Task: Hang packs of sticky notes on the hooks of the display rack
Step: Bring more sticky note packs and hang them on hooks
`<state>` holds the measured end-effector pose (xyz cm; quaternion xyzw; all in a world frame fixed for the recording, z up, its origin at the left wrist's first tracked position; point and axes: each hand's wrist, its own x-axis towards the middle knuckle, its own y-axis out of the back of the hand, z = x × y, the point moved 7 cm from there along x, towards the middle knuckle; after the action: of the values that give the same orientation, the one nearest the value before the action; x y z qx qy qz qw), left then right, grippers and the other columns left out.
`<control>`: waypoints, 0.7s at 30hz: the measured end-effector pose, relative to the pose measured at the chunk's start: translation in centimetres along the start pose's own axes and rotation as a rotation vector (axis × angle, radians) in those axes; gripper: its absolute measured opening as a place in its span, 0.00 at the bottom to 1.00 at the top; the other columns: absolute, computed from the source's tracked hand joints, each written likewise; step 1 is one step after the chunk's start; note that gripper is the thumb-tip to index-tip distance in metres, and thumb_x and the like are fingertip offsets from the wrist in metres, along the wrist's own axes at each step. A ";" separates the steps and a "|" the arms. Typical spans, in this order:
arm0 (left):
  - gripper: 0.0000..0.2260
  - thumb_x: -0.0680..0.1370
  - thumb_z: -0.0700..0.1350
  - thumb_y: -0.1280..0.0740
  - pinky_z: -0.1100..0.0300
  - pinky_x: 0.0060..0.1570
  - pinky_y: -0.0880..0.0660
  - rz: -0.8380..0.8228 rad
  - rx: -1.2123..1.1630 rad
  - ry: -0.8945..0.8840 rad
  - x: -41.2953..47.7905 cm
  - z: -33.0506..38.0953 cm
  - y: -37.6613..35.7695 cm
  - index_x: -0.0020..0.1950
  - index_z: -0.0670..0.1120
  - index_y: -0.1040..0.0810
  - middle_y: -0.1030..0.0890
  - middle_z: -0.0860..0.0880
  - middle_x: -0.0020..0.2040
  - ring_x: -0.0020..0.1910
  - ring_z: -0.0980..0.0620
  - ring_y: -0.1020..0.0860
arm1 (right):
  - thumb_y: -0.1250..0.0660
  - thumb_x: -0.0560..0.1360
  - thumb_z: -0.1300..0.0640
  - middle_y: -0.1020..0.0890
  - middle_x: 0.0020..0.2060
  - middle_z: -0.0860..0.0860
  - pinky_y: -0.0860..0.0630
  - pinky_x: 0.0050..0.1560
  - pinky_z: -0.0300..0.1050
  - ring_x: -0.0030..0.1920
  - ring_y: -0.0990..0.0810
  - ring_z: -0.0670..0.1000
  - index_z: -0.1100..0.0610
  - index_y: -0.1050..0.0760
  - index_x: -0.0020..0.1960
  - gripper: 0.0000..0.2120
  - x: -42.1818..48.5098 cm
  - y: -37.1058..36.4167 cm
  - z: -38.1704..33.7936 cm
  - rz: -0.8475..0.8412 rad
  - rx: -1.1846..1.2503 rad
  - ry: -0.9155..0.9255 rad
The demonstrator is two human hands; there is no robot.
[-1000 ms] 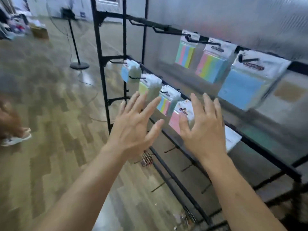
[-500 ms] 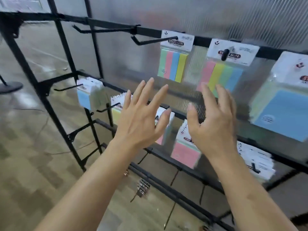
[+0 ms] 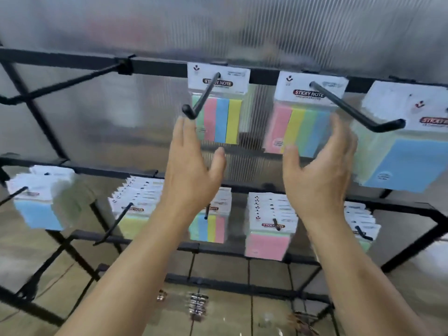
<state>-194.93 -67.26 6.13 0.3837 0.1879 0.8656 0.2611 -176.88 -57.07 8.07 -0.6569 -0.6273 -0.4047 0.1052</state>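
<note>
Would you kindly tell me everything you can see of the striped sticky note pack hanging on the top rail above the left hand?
The striped pack has a white header card printed STICKY NOTE, with a small logo, above four upright strips: green, pink, blue, yellow, seemingly in a clear wrapper. It hangs upright at the back of a black hook, against the top rail. The left hand covers its lower left corner in view; whether they touch cannot be told.
</note>
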 end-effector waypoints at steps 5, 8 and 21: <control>0.29 0.78 0.46 0.32 0.64 0.61 0.31 -0.013 -0.363 0.172 1.3 -0.2 0.3 0.77 0.49 0.39 0.28 0.55 0.66 0.65 0.57 0.29 | 0.34 0.76 0.57 0.25 0.52 0.50 0.25 0.57 0.54 0.53 0.21 0.53 0.39 0.39 0.50 0.17 0.2 0.5 -1.0 -0.007 0.093 -0.208; 0.20 0.77 0.44 0.31 0.67 0.47 0.28 0.038 -0.543 0.272 1.7 -0.8 0.8 0.68 0.50 0.30 0.25 0.58 0.49 0.49 0.61 0.24 | 0.34 0.77 0.55 0.25 0.41 0.44 0.27 0.47 0.44 0.44 0.21 0.48 0.42 0.40 0.41 0.17 0.1 0.5 -1.0 0.004 0.149 -0.339; 0.05 0.81 0.39 0.37 0.62 0.34 0.25 -0.252 -0.855 0.058 1.6 2.0 4.4 0.47 0.47 0.28 0.20 0.57 0.36 0.37 0.57 0.23 | 0.39 0.77 0.56 0.24 0.40 0.65 0.28 0.42 0.47 0.40 0.27 0.50 0.53 0.28 0.43 0.05 -1.3 2.3 -4.7 0.073 0.540 -0.265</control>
<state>-195.72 -69.56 10.65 0.1909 -0.1342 0.8375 0.4942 -176.57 -61.49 11.13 -0.6746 -0.6963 -0.1300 0.2077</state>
